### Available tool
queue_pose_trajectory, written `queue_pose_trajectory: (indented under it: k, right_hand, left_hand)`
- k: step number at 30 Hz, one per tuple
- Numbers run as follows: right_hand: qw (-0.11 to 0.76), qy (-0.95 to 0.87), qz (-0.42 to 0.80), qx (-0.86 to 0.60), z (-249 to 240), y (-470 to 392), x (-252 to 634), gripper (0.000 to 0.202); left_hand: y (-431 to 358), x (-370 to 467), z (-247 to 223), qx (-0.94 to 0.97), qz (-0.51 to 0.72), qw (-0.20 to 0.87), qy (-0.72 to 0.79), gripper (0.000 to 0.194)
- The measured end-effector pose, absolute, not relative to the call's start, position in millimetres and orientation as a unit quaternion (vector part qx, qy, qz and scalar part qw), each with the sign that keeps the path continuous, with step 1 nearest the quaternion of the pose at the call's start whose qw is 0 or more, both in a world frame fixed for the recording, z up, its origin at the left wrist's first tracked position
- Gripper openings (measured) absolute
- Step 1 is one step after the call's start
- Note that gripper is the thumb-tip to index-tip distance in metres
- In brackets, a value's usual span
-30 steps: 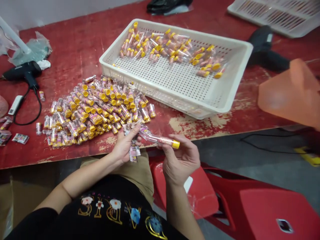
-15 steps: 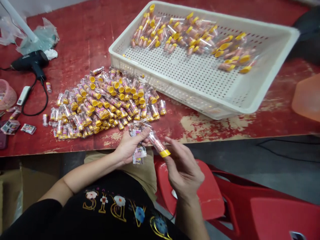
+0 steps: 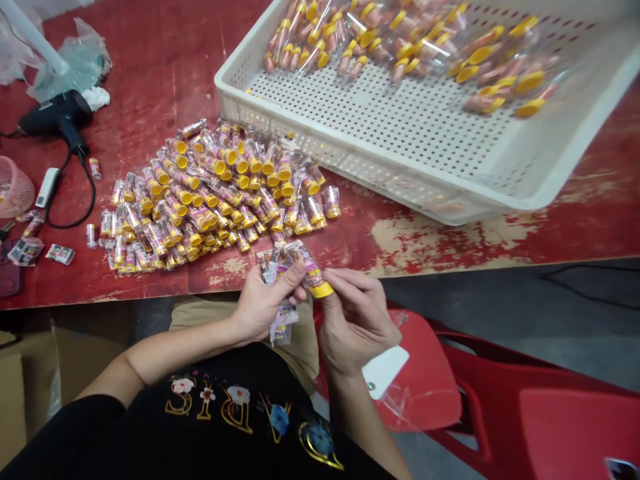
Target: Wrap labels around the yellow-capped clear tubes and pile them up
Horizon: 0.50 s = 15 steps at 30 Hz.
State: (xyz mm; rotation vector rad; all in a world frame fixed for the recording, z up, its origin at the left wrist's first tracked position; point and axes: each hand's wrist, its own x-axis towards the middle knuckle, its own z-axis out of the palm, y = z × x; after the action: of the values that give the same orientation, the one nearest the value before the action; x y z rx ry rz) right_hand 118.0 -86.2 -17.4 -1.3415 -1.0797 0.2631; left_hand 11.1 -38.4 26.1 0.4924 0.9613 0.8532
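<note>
My left hand [image 3: 260, 305] is closed around a bunch of printed plastic sleeves [image 3: 284, 317], which stick out above and below the fingers. Beside its thumb is a small clear tube [image 3: 316, 275] with a yellow cap, purple print now showing around its body. The thumb and fingers of my right hand [image 3: 356, 323] pinch this tube near the capped end. The tube's far end lies among the sleeves, partly hidden by my left thumb. Just beyond both hands, a large heap of labelled, yellow-capped tubes [image 3: 210, 200] covers the red table [image 3: 165, 73].
A white perforated crate [image 3: 350, 157] holds yellow-capped tubes [image 3: 400, 47] without printed sleeves. At left lie a black heat gun [image 3: 60, 117] with its cord, a pink basket [image 3: 15, 187] and small printed packets [image 3: 60, 254]. Red chairs [image 3: 425, 373] stand below the table edge at right.
My right hand has moved left to the tube and now pinches its capped end. Printed film now surrounds the tube, which looked clear before. The view has shifted slightly.
</note>
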Motion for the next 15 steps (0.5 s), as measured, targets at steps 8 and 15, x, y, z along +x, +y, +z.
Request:
queue_pose_trajectory:
  k: [8, 15]
  right_hand:
    - [0.653, -0.458, 0.088, -0.597, -16.8, -78.2, 114.6, 0.013]
    - [0.654, -0.459, 0.101, -0.593, -16.7, -77.9, 113.0, 0.014]
  left_hand:
    - [-43.6, 11.2, 25.4, 0.224, 0.395, 0.768, 0.452, 0.057]
    - [-40.4, 13.2, 23.6, 0.215, 0.396, 0.765, 0.46, 0.057]
